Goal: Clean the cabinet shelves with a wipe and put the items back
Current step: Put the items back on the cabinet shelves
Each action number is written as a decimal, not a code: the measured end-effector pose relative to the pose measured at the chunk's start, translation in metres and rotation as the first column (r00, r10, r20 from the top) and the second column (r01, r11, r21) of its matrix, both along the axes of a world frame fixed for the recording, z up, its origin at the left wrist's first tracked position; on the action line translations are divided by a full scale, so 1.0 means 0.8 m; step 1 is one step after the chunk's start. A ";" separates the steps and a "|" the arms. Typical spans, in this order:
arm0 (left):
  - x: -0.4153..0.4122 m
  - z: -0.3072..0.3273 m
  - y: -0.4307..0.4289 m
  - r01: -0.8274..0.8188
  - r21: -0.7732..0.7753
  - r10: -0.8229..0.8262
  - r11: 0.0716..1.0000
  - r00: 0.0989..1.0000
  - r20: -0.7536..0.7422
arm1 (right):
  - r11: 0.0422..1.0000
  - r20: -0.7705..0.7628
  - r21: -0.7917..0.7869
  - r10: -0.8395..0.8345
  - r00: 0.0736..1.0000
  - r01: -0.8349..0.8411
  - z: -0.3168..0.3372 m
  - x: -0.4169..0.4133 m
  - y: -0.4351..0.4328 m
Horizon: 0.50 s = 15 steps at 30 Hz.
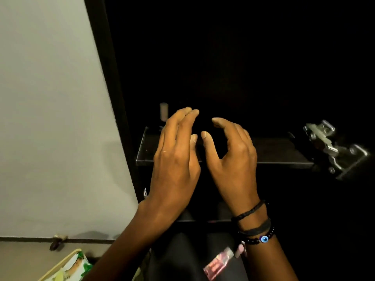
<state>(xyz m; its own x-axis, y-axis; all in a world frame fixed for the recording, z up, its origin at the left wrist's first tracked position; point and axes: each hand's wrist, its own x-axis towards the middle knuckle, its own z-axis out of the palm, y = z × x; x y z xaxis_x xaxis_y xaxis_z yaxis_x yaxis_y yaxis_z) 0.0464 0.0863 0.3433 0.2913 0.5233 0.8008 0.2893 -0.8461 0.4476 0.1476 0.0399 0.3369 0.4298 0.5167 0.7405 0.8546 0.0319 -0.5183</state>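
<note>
Two hands are reaching toward the dark cabinet shelf (274, 151), which is lying straight ahead of them inside the black cabinet (109, 78). The left hand (174, 159) is holding its fingers nearly straight and close together, its grip released. The right hand (233, 159) is curving its fingers and thumb into a loose arc, its grip also released. The gap between the two hands is too dark to show whether anything is sitting there. The thumbs are nearly meeting above the shelf's front edge. A small beige cylinder (164, 111) is standing upright at the back left of the shelf, just beyond the left hand's fingertips. A metal hinge (328, 147) is jutting out at the shelf's right end. Dark bracelets (255, 226), one carrying a blue bead, are circling the right wrist, and a pink packet (217, 264) is showing just below that forearm. A white wall (50, 118) is running along the cabinet's left side. A green-and-white printed pack (69, 266) is lying low in the left corner of the view.
</note>
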 end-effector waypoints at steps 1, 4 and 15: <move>0.003 -0.007 -0.006 0.042 0.007 -0.042 0.999 0.999 -0.010 | 0.999 0.022 0.003 -0.040 0.999 0.040 -0.010 -0.001 -0.010; 0.014 -0.040 -0.029 0.164 0.029 -0.162 0.986 0.985 -0.060 | 0.989 0.089 -0.005 -0.149 0.985 0.150 -0.053 0.000 -0.041; 0.049 -0.260 -0.113 0.405 -0.411 -0.565 0.816 0.708 -0.424 | 0.812 -0.336 -0.453 -0.539 0.772 0.369 -0.300 0.019 -0.210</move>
